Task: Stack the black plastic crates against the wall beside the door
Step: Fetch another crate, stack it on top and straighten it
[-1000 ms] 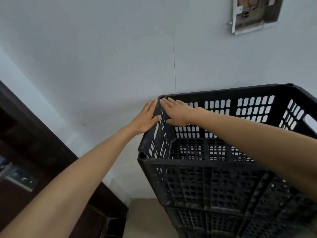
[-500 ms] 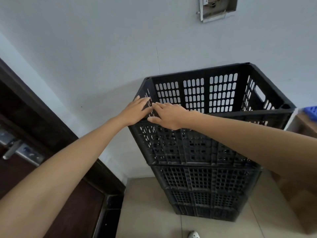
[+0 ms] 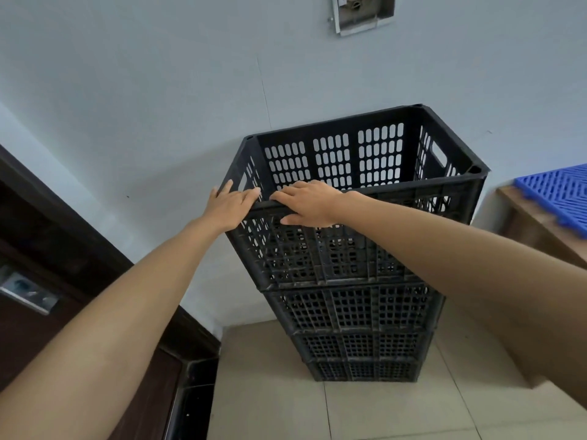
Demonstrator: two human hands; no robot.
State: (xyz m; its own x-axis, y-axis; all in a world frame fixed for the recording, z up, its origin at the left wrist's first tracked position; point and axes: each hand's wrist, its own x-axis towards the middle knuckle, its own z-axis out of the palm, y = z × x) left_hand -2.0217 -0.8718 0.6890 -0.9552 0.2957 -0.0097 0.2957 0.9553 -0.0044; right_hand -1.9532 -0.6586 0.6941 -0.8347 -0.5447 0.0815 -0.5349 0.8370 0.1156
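Several black plastic crates stand stacked against the pale wall, right of the door. The top crate (image 3: 374, 154) is empty and sits squarely on the stack (image 3: 359, 312). My left hand (image 3: 227, 206) cups the top crate's near-left corner, fingers along the left rim. My right hand (image 3: 309, 203) lies over the near rim beside it, fingers on top and thumb pressed on the outer face.
A dark wooden door (image 3: 79, 281) with a metal handle plate (image 3: 28, 293) fills the left. At the right a blue plastic grid panel (image 3: 559, 192) lies on a wooden piece of furniture (image 3: 533, 230). An open wall box (image 3: 362, 11) hangs above. Beige tiled floor (image 3: 270, 392) lies below.
My hands slid from the crate's far left wall back to its near-left corner and rim. The view pulled back and down, so more of the stack and floor shows.
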